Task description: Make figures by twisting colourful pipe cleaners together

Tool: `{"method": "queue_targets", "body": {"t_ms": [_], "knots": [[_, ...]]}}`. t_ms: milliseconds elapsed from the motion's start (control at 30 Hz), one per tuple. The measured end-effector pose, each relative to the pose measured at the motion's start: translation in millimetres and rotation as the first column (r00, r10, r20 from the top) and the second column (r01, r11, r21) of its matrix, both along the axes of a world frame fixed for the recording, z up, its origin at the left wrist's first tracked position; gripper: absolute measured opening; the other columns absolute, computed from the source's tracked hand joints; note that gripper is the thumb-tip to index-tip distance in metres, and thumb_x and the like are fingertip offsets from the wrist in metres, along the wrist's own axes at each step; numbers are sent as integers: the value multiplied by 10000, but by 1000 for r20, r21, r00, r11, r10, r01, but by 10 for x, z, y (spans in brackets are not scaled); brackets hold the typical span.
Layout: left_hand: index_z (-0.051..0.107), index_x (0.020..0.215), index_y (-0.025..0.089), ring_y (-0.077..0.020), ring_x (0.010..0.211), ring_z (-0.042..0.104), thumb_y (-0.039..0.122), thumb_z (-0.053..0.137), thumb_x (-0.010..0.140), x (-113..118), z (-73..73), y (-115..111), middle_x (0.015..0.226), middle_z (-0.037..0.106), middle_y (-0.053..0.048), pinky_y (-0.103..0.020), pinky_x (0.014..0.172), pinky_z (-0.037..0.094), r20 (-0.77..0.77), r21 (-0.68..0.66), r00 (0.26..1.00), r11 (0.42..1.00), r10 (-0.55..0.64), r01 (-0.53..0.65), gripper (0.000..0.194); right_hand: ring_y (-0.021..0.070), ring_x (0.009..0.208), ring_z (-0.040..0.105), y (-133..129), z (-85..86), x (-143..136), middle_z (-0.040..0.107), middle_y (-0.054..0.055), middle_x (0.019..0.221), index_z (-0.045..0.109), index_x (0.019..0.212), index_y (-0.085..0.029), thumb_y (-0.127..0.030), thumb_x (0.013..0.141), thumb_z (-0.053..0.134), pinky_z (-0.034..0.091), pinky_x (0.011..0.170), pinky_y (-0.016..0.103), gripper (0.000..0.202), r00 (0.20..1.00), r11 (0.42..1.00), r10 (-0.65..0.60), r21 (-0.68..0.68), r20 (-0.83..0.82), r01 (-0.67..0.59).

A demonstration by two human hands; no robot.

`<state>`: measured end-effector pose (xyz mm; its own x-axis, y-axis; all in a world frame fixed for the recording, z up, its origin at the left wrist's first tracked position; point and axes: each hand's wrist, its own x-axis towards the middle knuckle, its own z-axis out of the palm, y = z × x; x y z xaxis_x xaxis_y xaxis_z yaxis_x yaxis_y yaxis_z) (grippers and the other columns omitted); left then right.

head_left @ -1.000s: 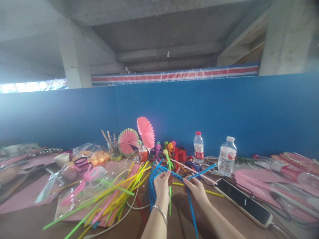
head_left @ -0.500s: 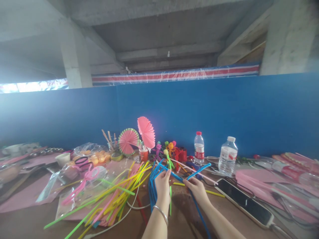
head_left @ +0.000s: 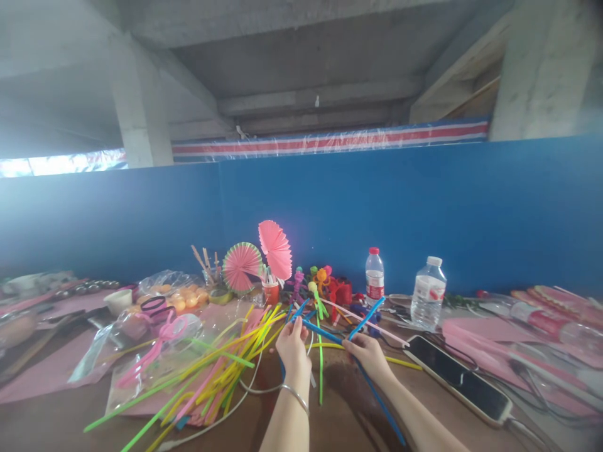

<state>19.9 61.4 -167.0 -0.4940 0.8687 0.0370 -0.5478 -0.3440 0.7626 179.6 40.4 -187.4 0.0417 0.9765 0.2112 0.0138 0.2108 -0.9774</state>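
Note:
Blue pipe cleaners (head_left: 326, 333) stretch between my two hands above the table. My left hand (head_left: 294, 351), with a bracelet on its wrist, is closed in a pinch on their left part, where blue ends stick up past the fingers. The fingers of my right hand (head_left: 370, 356) pinch the other part; one blue end rises up and right from there, and a long blue length (head_left: 379, 398) hangs down toward me. Between the hands, farther back, is a small green pipe-cleaner figure (head_left: 319, 304). A yellow pipe cleaner (head_left: 402, 363) lies behind my right hand.
To the left is a pile of yellow, green and pink pipe cleaners (head_left: 226, 376). A phone (head_left: 459, 376) with a cable lies right. Two water bottles (head_left: 375, 282) (head_left: 428, 295), a paper fan (head_left: 242, 267) and a red cup (head_left: 271, 293) stand before the blue partition (head_left: 330, 207).
My left hand has moved left, away from the right hand, so more of the blue pipe cleaners shows between them. It now covers most of the blue bundle. The right hand shifted slightly left.

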Motion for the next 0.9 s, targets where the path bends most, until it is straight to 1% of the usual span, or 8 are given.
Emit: {"method": "queue_targets", "body": {"t_ms": [100,233,367,467,600,767,900], "knots": [[546,625,135,-41,473,493,311,705,587,12,0,-4,539,508,55,-174,516,421,39,-4,999,1000,-20,20,241,122,406,478,5,-16,-7,552,-23,426,575,533,-163,-376,596,651,335,448,234,236,999,1000,1,-13,-47,-2],[566,673,137,-54,468,512,276,688,612,61,35,-30,608,584,12,-178,477,421,77,-10,994,997,-81,82,194,115,414,463,24,-60,-12,536,-30,451,577,568,-171,-374,606,636,326,429,229,214,991,999,-17,-53,-135,10],[540,646,142,-66,461,528,254,665,641,74,72,-44,602,596,0,-187,472,432,124,-4,986,994,-107,109,168,106,419,444,46,-99,-19,487,-41,440,543,520,-176,-358,577,651,316,420,225,219,979,997,-9,-75,-203,-6],[529,643,144,-63,453,523,240,653,655,62,73,-41,576,580,9,-176,459,423,160,13,980,993,-118,118,158,97,395,421,51,-103,-24,453,-48,399,505,472,-174,-336,567,658,304,413,225,242,977,996,17,-81,-214,-35],[525,647,143,-57,443,510,203,639,664,44,39,-24,559,562,16,-162,442,406,203,35,970,991,-135,131,130,88,372,402,33,-56,-23,458,-45,371,485,429,-170,-299,536,676,289,402,221,255,980,994,60,-79,-190,-76],[518,639,140,-46,425,484,164,593,692,29,-16,10,537,535,28,-150,429,394,247,51,957,988,-152,144,95,88,380,421,-18,28,-38,500,-39,414,536,492,-164,-346,501,696,308,403,220,242,980,992,90,-73,-177,-104],[521,638,133,-46,421,472,146,573,701,25,-41,29,537,530,25,-144,411,378,263,66,950,985,-169,157,83,92,385,429,-36,54,-56,506,-53,446,570,658,-179,-351,513,698,309,397,214,259,973,990,117,-60,-197,-131]]}}
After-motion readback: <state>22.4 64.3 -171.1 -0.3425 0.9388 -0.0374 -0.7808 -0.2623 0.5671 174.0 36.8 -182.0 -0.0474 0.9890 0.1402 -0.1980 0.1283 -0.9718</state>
